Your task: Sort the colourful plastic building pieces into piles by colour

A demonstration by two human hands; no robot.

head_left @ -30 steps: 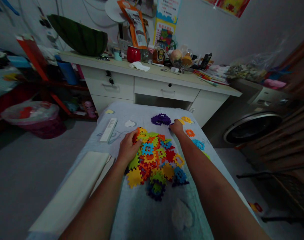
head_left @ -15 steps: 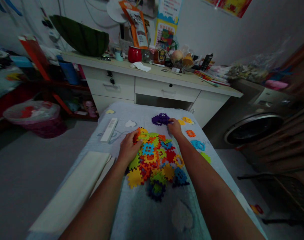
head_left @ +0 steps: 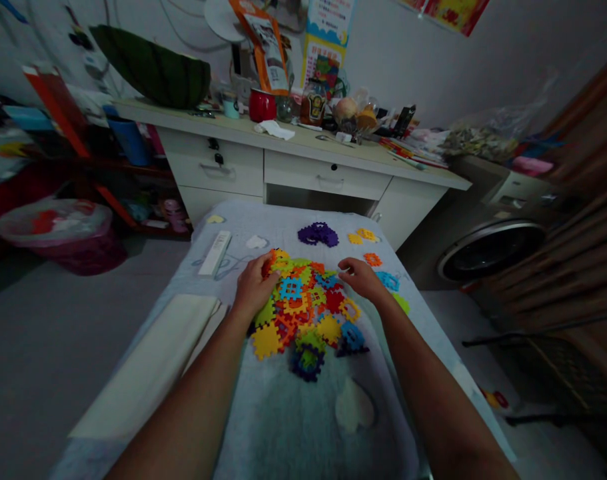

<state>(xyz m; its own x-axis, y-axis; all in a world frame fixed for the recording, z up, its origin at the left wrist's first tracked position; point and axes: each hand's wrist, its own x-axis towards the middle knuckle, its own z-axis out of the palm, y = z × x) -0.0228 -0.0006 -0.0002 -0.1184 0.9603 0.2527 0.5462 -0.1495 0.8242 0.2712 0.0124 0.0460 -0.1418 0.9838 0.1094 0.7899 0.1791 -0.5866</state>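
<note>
A heap of colourful toothed plastic building pieces (head_left: 296, 307) lies on a cloth-covered table (head_left: 293, 427). At the heap's left edge, my left hand (head_left: 256, 287) rests with curved fingers against orange and yellow pieces, thumb apart. My right hand (head_left: 362, 277) hovers just right of the heap, fingers bent and apart, nothing visible in them. Beyond the heap sits a cluster of purple pieces (head_left: 317, 234). Sorted along the right side are yellow pieces (head_left: 363, 235), an orange piece (head_left: 372, 259), blue pieces (head_left: 388, 280) and a lime-green piece (head_left: 400, 303), partly hidden by my right forearm.
A white box (head_left: 216, 253) and a folded cream cloth (head_left: 148, 360) lie on the table's left side. Behind stands a white desk (head_left: 223, 157) bearing a red pot (head_left: 262, 105) and jars. A washing machine (head_left: 488, 233) is at right, a lined bin (head_left: 58, 233) at left.
My right hand has let go at the purple cluster and come back toward the heap's right edge. My left hand stays at the heap's left edge. The camera view has shifted slightly.
</note>
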